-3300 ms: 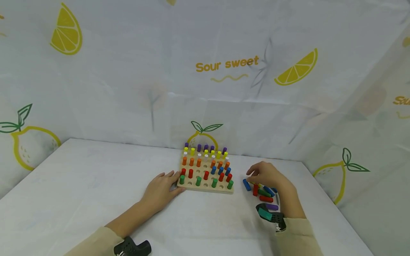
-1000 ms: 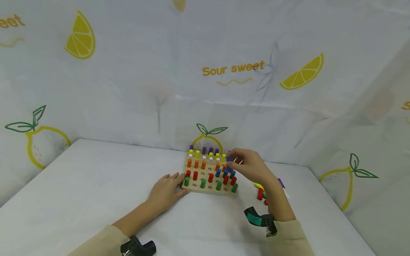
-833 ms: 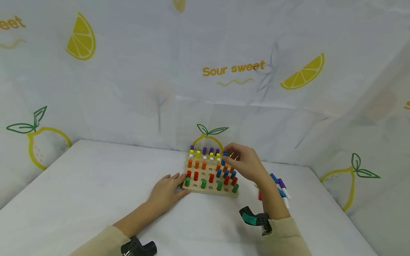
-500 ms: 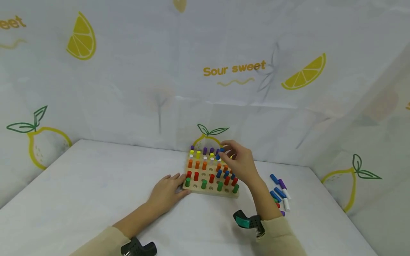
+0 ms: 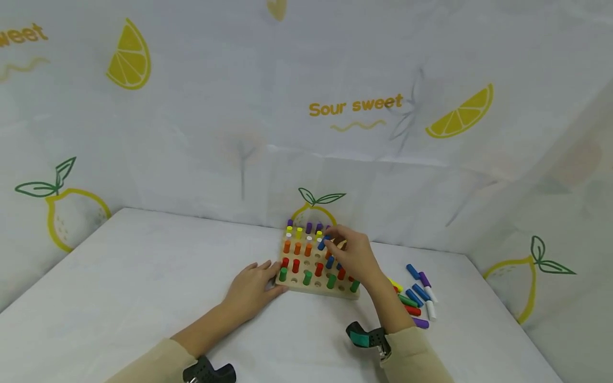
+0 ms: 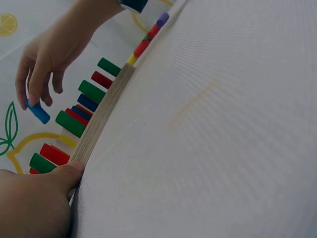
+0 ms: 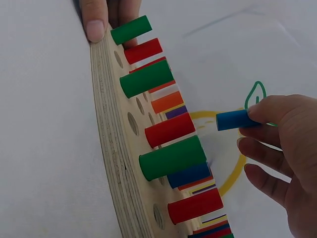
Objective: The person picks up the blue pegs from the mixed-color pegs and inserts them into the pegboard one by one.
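On the white table stands a wooden pegboard (image 5: 318,290) with rows of coloured pegs and several bare holes. My left hand (image 5: 251,290) holds the board's near left corner, thumb along the front edge and fingers at the left side. Over the board's middle, my right hand (image 5: 355,254) pinches a blue peg (image 7: 232,120) between thumb and forefinger; its other fingers hang loosely curled. In the right wrist view that peg is tilted and apart from the pegs in front, including a green peg (image 7: 172,157) and a red peg (image 7: 195,206). The right hand hides part of the board's right side.
Right of the board lies a loose pile of pegs, among them a green peg (image 5: 408,301), a purple peg (image 5: 421,323) and a white peg (image 5: 431,310). A lemon-print cloth (image 5: 215,133) hangs behind the table.
My right hand has left the loose pile with a blue peg and come left over the board, most recently drifting further left. The left hand keeps its place at the corner.
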`<action>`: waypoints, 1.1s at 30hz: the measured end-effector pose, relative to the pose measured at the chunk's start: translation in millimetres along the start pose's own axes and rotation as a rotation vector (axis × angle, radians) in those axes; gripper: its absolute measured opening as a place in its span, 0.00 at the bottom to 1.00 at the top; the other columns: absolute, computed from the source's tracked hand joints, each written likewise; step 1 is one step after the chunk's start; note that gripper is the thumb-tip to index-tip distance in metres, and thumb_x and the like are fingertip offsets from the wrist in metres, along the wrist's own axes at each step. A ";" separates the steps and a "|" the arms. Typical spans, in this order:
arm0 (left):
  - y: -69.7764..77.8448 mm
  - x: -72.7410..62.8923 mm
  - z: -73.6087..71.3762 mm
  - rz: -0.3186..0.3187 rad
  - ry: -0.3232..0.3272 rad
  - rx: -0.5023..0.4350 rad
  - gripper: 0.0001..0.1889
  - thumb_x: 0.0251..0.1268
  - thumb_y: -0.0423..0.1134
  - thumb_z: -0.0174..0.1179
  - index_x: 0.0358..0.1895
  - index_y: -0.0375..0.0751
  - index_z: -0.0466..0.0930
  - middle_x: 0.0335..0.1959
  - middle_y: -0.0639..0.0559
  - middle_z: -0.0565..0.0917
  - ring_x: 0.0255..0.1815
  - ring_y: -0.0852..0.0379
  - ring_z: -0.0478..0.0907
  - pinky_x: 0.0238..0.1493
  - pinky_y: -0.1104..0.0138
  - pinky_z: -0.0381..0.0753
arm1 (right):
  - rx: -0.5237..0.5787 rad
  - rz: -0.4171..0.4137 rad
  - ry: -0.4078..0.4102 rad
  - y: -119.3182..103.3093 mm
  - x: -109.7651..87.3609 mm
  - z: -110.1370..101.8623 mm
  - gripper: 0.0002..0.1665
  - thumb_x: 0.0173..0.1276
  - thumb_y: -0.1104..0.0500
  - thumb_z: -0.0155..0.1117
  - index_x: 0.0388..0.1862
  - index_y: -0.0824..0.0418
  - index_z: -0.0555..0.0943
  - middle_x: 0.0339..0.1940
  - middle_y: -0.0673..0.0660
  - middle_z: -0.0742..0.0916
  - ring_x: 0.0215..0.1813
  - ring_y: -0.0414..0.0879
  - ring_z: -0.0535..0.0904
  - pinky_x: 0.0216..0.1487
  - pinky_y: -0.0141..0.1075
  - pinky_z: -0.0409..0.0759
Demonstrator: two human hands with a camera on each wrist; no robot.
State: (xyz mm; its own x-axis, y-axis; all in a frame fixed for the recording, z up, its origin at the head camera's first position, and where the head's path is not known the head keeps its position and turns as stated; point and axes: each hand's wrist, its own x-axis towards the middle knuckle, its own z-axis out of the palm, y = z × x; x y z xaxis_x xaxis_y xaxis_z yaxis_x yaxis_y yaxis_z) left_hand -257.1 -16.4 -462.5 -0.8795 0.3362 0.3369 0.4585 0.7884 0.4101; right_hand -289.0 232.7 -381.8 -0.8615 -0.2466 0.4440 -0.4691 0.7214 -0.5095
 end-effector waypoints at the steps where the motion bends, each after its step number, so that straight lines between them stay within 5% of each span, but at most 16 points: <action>1: 0.2 -0.3 0.1 0.000 -0.001 0.003 0.32 0.63 0.55 0.68 0.66 0.40 0.79 0.62 0.40 0.84 0.66 0.42 0.80 0.73 0.47 0.73 | 0.001 0.009 -0.012 1.0 -0.4 1.0 0.13 0.72 0.60 0.66 0.52 0.63 0.84 0.42 0.54 0.90 0.41 0.44 0.83 0.37 0.28 0.84; 15: 1.4 -0.8 -1.1 -0.004 -0.003 0.015 0.32 0.63 0.55 0.68 0.66 0.41 0.79 0.62 0.40 0.84 0.66 0.42 0.80 0.72 0.48 0.74 | -0.005 0.096 -0.137 4.1 -3.2 11.6 0.11 0.71 0.60 0.68 0.51 0.59 0.85 0.40 0.52 0.91 0.42 0.43 0.85 0.48 0.39 0.89; 33: 4.1 -1.0 -2.7 -0.002 0.003 0.012 0.32 0.62 0.55 0.69 0.65 0.40 0.79 0.62 0.39 0.84 0.66 0.42 0.80 0.72 0.47 0.74 | -0.073 0.072 -0.157 5.2 -4.4 12.0 0.11 0.69 0.61 0.69 0.49 0.57 0.87 0.37 0.49 0.91 0.41 0.40 0.85 0.48 0.39 0.89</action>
State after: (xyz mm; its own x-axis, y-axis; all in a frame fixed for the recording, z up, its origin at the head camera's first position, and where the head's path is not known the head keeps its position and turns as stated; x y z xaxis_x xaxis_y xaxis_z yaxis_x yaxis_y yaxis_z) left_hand -254.0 -14.9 -458.9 -0.8800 0.3332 0.3384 0.4551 0.7953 0.4004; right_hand -290.0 229.8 -395.2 -0.9150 -0.2864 0.2843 -0.3943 0.7844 -0.4787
